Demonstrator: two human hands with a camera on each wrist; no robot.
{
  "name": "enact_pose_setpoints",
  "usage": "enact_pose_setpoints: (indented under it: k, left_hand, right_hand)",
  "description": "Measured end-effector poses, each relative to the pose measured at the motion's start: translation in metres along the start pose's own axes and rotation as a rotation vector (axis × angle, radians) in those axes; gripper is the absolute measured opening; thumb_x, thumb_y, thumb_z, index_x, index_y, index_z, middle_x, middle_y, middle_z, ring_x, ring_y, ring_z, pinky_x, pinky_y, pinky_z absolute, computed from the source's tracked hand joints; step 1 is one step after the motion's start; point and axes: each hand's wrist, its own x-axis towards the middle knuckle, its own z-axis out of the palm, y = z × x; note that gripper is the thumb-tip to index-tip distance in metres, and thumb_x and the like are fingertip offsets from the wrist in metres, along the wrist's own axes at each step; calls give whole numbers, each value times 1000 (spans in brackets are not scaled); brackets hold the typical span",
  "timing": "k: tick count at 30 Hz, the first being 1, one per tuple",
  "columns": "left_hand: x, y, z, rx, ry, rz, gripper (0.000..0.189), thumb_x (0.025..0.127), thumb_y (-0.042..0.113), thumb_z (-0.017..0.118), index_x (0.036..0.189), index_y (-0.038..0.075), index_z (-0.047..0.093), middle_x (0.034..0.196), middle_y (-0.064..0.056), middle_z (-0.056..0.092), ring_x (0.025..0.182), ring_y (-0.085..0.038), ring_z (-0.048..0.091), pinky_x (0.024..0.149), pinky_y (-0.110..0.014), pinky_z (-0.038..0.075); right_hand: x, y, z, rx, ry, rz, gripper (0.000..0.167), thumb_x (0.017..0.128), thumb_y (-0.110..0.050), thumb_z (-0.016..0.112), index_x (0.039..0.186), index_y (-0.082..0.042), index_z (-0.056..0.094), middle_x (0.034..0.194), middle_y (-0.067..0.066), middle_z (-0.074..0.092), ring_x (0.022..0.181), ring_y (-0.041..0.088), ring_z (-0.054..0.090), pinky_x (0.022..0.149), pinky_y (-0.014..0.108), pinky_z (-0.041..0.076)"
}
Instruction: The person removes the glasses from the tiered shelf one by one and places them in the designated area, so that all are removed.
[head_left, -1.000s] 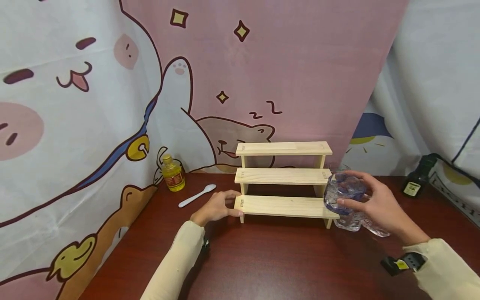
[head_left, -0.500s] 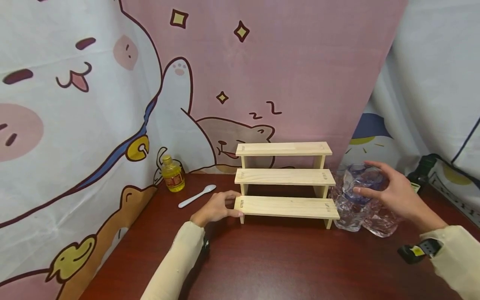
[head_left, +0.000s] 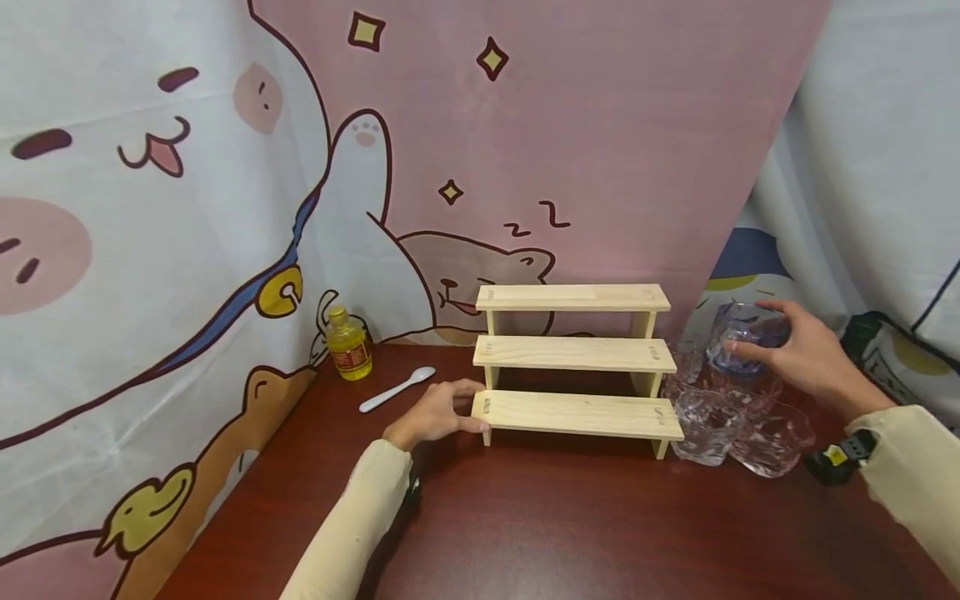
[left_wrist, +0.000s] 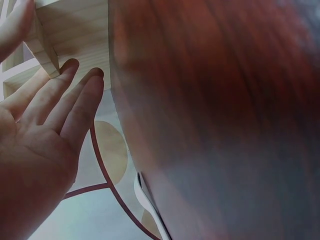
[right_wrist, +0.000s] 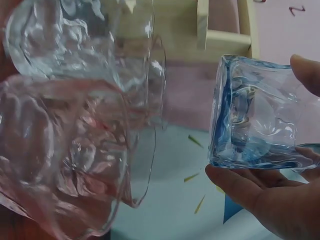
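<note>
In the head view my right hand (head_left: 813, 354) grips a blue-tinted glass cup (head_left: 746, 342), raised behind and above a group of glasses. The right wrist view shows the thumb on one side of this blue cup (right_wrist: 262, 112) and the fingers on the other. My left hand (head_left: 435, 412) holds the left end of the lowest board of a three-step wooden shelf (head_left: 577, 412). From the left wrist, the fingers of that hand (left_wrist: 45, 135) lie along the shelf's end panel (left_wrist: 42, 47), thumb opposite. Clear glass cups (head_left: 705, 433) and a pinkish glass cup (head_left: 772, 442) stand right of the shelf.
A small bottle of yellow oil (head_left: 348, 346) stands at the back left, with a white spoon (head_left: 397, 390) lying beside it. A dark bottle (head_left: 862, 337) is partly hidden behind my right hand. Printed cloth (head_left: 637, 125) hangs behind the reddish-brown table (head_left: 555, 517).
My right hand has carried the blue cup from the shelf's right end rightward, then up and back over the other glasses. My left hand has stayed at the shelf. The head view has shifted slightly.
</note>
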Motion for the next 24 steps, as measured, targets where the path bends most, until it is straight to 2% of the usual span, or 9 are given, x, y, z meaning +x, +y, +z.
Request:
enact_pose_setpoints:
  k: [7,15,19,24]
  left_hand:
    - [1,1,1,-7,4,15,57,78,16,87,130,8,62,131,-11,67,130,-31,60,108,-47,49]
    - [0,3,1,36,-4,1,58,78,18,87,130,10,62,130,-10,67,129,-31,61,108,-49,49]
    - [0,5,0,69,-18,0,57,79,18,87,130,10,62,128,-10,68,126,-31,62,106,-49,50]
    - [1,8,0,110,-11,3,56,80,17,86,130,12,62,126,-8,69,124,-27,64,104,-47,52]
  right_hand:
    - [19,9,2,47,15,70,103,94,-53,62,156,8,8,152,45,20,130,66,29,99,77,32]
    - [38,18,6,29,12,118,106,93,-56,62,153,13,10,143,48,28,124,62,36,97,73,38]
    - [48,23,8,29,11,157,110,90,-60,62,153,14,10,143,48,28,125,63,35,99,73,38]
    - [60,31,11,29,25,220,109,90,-54,66,152,16,10,143,48,29,126,63,34,99,71,40]
